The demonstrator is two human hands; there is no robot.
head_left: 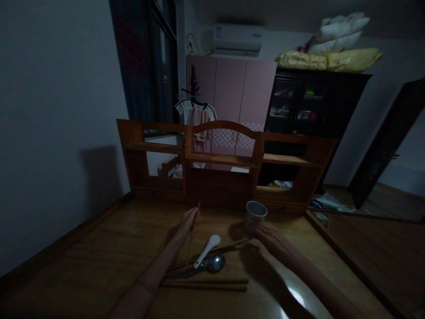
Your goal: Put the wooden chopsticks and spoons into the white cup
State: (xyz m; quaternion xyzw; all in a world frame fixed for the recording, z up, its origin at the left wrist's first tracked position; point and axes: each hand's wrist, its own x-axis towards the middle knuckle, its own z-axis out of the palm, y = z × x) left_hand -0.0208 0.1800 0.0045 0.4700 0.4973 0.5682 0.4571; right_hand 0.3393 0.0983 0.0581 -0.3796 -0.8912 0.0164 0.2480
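My left hand (189,220) is closed around a thin wooden chopstick (190,246), which slants down toward the other utensils. Beside the lower side of a grey metal cup (255,217) is my right hand (271,240), its fingers stretched toward the cup's base; whether they touch it is hard to tell. The cup stands upright. Near my right fingertips end a few more chopsticks (232,245), lying at a slant. A white soup spoon (208,250) rests across them. Just in front lie a shiny metal spoon (215,264) and a pair of chopsticks (212,285).
A wooden shelf unit (221,159) stands along the back of the wooden table (109,261). A wall (59,133) borders the left side, and a raised edge (345,257) runs along the right. Beyond are a pink wardrobe (229,88) and a dark cabinet (318,102). The room is dim.
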